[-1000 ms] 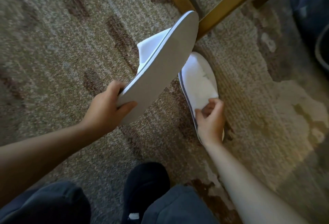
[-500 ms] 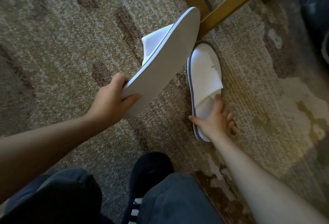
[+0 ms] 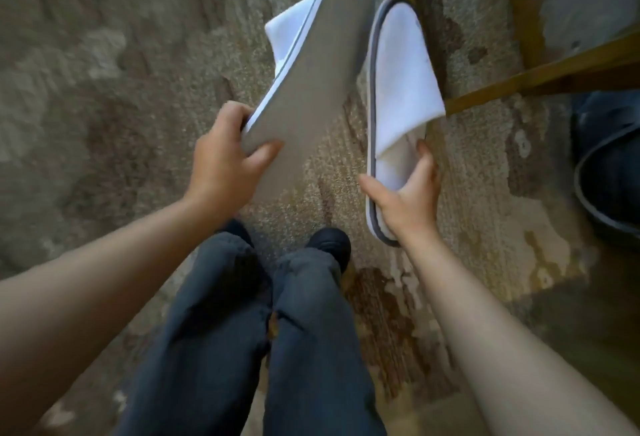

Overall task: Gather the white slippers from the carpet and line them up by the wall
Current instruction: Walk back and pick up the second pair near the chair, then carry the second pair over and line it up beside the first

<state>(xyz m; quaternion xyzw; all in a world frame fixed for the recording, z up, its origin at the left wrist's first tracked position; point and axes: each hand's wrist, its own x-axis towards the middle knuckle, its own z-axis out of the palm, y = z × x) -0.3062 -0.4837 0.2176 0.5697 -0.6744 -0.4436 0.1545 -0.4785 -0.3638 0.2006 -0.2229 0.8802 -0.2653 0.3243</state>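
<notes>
My left hand (image 3: 225, 161) grips the heel of a white slipper (image 3: 318, 64), tilted so its grey sole faces me and its white strap shows on the far side. My right hand (image 3: 405, 196) holds the heel end of a second white slipper (image 3: 398, 89) with grey edging, top side up, lifted off the patterned carpet (image 3: 104, 106). The two slippers hang side by side, the toes pointing away from me.
Wooden furniture legs and a crossbar (image 3: 540, 71) stand right behind the slippers at the upper right. A dark blue object with a light rim (image 3: 609, 172) lies at the right edge. My dark trousers and black shoes (image 3: 329, 245) are below.
My right hand has closed on the second slipper and lifted it off the carpet. I have risen, and both slippers now sit higher and side by side in the view.
</notes>
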